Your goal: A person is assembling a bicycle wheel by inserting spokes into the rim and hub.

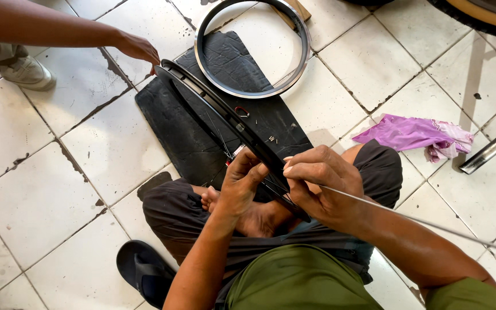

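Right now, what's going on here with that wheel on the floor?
A person sits cross-legged on the tiled floor with a black bicycle rim across the lap. The left hand grips the rim near its hub, and the right hand pinches a thin metal spoke against it. Another person's hand touches the rim's far edge. A second, silver rim lies flat on a black rubber mat, a purple rag nearby.
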